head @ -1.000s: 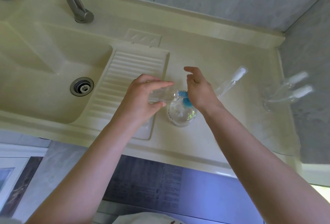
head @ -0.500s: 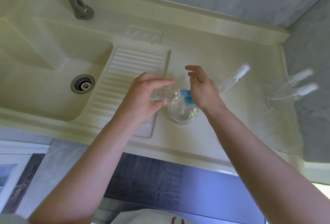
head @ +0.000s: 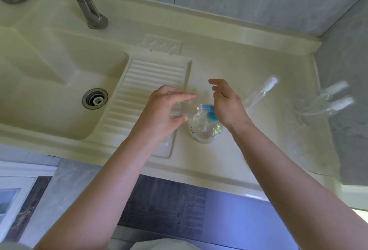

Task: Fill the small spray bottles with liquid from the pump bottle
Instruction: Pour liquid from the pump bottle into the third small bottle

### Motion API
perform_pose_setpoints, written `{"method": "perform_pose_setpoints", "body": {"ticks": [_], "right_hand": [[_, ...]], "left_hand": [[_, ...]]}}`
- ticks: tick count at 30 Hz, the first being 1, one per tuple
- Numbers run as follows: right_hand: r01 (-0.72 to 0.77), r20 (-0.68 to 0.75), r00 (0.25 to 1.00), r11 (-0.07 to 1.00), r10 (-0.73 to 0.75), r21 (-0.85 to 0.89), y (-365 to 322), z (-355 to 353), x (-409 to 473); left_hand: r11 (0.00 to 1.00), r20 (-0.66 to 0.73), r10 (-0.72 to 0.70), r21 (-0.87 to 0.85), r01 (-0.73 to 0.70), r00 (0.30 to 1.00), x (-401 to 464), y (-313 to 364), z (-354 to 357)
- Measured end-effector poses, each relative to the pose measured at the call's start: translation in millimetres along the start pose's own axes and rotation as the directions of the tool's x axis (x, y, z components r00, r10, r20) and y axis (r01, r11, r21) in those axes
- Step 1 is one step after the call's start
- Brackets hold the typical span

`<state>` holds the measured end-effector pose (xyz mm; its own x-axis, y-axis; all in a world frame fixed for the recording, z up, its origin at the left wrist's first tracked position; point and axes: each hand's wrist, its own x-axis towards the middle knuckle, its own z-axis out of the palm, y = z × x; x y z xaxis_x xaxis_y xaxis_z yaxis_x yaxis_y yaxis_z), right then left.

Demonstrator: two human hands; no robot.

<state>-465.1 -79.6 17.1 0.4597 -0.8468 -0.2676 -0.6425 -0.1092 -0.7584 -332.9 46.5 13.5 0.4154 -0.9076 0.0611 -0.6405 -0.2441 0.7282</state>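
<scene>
My left hand (head: 161, 110) grips a small clear spray bottle (head: 187, 108) held sideways, its mouth against the blue pump nozzle (head: 207, 108). The clear pump bottle (head: 205, 133) stands on the cream counter (head: 229, 60), close to the front edge. My right hand (head: 229, 106) rests with its palm on the blue pump head, fingers spread and lifted. The pump head is mostly hidden under that hand. Another small spray bottle with a white cap (head: 260, 94) lies on the counter to the right. Two more capped spray bottles (head: 326, 100) lie near the right wall.
A sink basin with a metal drain (head: 95, 98) lies to the left, and a ribbed washboard slope (head: 147, 94) runs beside it. The metal tap (head: 89, 10) rises at the back. Tiled walls close the back and right side.
Both hands stay at the pump bottle in nearly the same pose. The small bottle remains at the nozzle. Only the camera view has shifted slightly.
</scene>
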Motion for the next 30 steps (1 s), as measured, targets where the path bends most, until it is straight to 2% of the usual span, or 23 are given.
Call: {"method": "perform_pose_setpoints", "body": {"ticks": [2, 4, 7, 8, 13, 17, 25, 28, 30], "right_hand": [[-0.058, 0.046, 0.998, 0.994, 0.054, 0.093, -0.5, -5.5, 1.9], [-0.025, 0.052, 0.998, 0.991, 0.019, 0.130, -4.6, -8.2, 1.0], [0.132, -0.052, 0.990, 0.991, -0.133, -0.025, -8.0, -5.3, -2.4], [0.141, -0.069, 0.987, 0.988, -0.145, -0.056, -6.6, -2.2, -2.6], [0.048, -0.037, 0.998, 0.998, -0.050, -0.035, -1.7, 3.5, -1.2], [-0.039, 0.061, 0.998, 0.984, 0.029, 0.176, -4.7, -9.1, 3.3], [0.026, -0.021, 0.999, 1.000, -0.026, -0.001, -0.3, 3.9, 1.9], [0.023, -0.026, 0.999, 1.000, -0.023, 0.021, 1.2, -0.6, 3.8], [-0.019, 0.019, 1.000, 0.994, 0.017, 0.111, -2.1, -6.3, 5.9]], "left_hand": [[1.000, -0.005, 0.003, 0.010, -0.002, 1.000, 0.2, 1.6, -0.7], [1.000, -0.018, 0.015, 0.010, -0.015, 1.000, 0.5, 2.8, -3.0], [1.000, -0.022, 0.009, 0.002, -0.009, 1.000, -0.2, 3.5, -3.7], [1.000, -0.020, 0.005, 0.003, -0.005, 1.000, 0.0, 3.3, -3.0], [1.000, -0.016, -0.021, 0.003, 0.021, 1.000, -0.9, 3.0, 0.4], [1.000, -0.023, -0.007, 0.002, 0.007, 1.000, -1.2, 6.2, -2.8], [1.000, -0.020, -0.018, -0.004, 0.018, 1.000, -3.3, 3.4, -0.9], [1.000, -0.022, -0.015, -0.005, 0.015, 1.000, -2.5, 3.8, -0.5], [1.000, -0.031, -0.001, 0.000, 0.001, 1.000, -2.0, 3.9, -1.9]]}}
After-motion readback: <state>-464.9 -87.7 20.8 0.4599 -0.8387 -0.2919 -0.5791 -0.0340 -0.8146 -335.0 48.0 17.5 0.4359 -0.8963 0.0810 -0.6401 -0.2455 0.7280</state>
